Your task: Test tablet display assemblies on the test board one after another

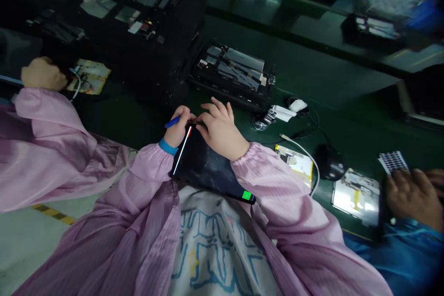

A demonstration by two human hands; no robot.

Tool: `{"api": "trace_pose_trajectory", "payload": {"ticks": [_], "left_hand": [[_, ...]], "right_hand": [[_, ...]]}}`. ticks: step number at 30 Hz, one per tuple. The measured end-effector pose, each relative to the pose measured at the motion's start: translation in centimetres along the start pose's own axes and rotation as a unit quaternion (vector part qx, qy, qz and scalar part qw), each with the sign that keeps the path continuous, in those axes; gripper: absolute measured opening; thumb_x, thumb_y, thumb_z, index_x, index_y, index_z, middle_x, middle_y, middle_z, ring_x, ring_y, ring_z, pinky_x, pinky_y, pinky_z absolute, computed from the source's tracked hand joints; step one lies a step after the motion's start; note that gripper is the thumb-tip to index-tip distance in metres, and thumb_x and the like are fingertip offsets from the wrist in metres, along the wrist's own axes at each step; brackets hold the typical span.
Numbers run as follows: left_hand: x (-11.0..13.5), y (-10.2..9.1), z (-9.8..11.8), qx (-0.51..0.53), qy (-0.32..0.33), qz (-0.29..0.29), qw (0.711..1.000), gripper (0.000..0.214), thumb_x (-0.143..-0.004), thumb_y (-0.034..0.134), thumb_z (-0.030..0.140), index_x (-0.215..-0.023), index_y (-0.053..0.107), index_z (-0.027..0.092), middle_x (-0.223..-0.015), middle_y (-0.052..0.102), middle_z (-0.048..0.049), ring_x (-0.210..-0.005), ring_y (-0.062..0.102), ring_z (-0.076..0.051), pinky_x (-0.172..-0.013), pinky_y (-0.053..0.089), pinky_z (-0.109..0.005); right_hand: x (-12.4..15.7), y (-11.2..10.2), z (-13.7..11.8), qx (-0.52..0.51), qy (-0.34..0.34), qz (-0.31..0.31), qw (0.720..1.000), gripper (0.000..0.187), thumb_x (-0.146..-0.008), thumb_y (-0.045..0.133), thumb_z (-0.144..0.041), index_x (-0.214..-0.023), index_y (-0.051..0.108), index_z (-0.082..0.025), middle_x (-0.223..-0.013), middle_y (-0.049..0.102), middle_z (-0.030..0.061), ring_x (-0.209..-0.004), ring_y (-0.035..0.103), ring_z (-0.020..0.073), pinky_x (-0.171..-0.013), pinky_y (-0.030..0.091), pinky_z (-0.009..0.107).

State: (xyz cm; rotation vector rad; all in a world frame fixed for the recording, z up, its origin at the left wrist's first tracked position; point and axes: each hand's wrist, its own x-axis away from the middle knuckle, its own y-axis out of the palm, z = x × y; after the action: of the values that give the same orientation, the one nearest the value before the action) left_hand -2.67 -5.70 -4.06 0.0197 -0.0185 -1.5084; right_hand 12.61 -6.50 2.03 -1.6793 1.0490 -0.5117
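A dark tablet (pixel 211 162) lies tilted against my front, with a white and red strip lit along its left side and a green patch at the lower right corner. My left hand (pixel 176 132), a blue band at its wrist, is closed around a blue pen-like tool (pixel 172 122) by the tablet's upper left corner. Over the top edge reaches my right hand (pixel 225 135). Its thumb and index finger come together at that corner, close to the left fingertips, while the other fingers spread upward. Whatever lies between those fingertips is too small to make out.
Ahead stands a black tray of device parts (pixel 232 71). To the right are a metal clamp-like piece (pixel 265 119), a white cable (pixel 305 150), a yellow-edged battery (pixel 296 164) and an opened device (pixel 357 196). Co-workers' hands (pixel 45 74) work at left and right.
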Motion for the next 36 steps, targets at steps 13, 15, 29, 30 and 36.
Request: {"api": "trace_pose_trajectory", "payload": {"ticks": [13,15,29,30,36], "left_hand": [[0.2,0.2,1.1,-0.002,-0.027,-0.064,0.998,0.052,-0.081,0.046,0.072,-0.075,0.040,0.020,-0.068,0.062,-0.0015,-0.068,0.061,-0.016,-0.072,0.047,-0.031],[0.1,0.2,1.1,-0.008,-0.015,-0.066,0.998,0.050,-0.082,0.048,0.068,-0.075,0.040,0.020,-0.067,0.062,-0.0010,-0.068,0.060,-0.015,-0.073,0.047,-0.031],[-0.2,-0.1,2.2,-0.016,-0.070,-0.107,0.992,0.022,-0.071,0.060,0.025,-0.076,0.040,0.019,-0.077,0.062,-0.0019,-0.073,0.060,-0.017,-0.068,0.046,-0.029],[-0.2,-0.1,2.1,-0.014,-0.070,-0.108,0.992,0.021,-0.071,0.060,0.025,-0.076,0.040,0.019,-0.077,0.062,-0.0018,-0.073,0.060,-0.016,-0.067,0.046,-0.029],[-0.3,0.0,2.0,0.010,-0.070,-0.122,0.990,0.022,-0.071,0.063,0.024,-0.076,0.041,0.018,-0.076,0.061,-0.0012,-0.070,0.059,-0.015,-0.065,0.044,-0.027]], "right_hand": [[5.8,-3.2,1.8,-0.174,0.003,0.114,0.978,0.009,-0.087,0.052,-0.020,-0.082,0.059,-0.020,-0.107,0.062,0.0073,-0.115,0.053,0.0231,-0.101,0.042,0.045],[7.6,-3.7,3.2,-0.195,0.046,0.169,0.965,0.009,-0.088,0.053,-0.024,-0.082,0.057,-0.020,-0.102,0.063,0.0079,-0.107,0.057,0.0225,-0.095,0.046,0.044],[14.1,-7.5,6.2,-0.352,0.221,0.469,0.779,0.005,-0.077,0.053,-0.024,-0.075,0.048,-0.025,-0.076,0.055,0.0025,-0.051,0.047,0.0140,-0.045,0.035,0.029],[14.4,-7.8,6.1,-0.361,0.211,0.477,0.773,0.003,-0.078,0.052,-0.023,-0.076,0.050,-0.026,-0.076,0.056,0.0024,-0.051,0.048,0.0145,-0.045,0.036,0.029],[15.2,-7.7,5.0,-0.482,0.081,0.453,0.745,0.019,-0.083,0.053,-0.012,-0.087,0.066,-0.025,-0.076,0.066,-0.0005,-0.062,0.061,0.0163,-0.046,0.046,0.031]]}}
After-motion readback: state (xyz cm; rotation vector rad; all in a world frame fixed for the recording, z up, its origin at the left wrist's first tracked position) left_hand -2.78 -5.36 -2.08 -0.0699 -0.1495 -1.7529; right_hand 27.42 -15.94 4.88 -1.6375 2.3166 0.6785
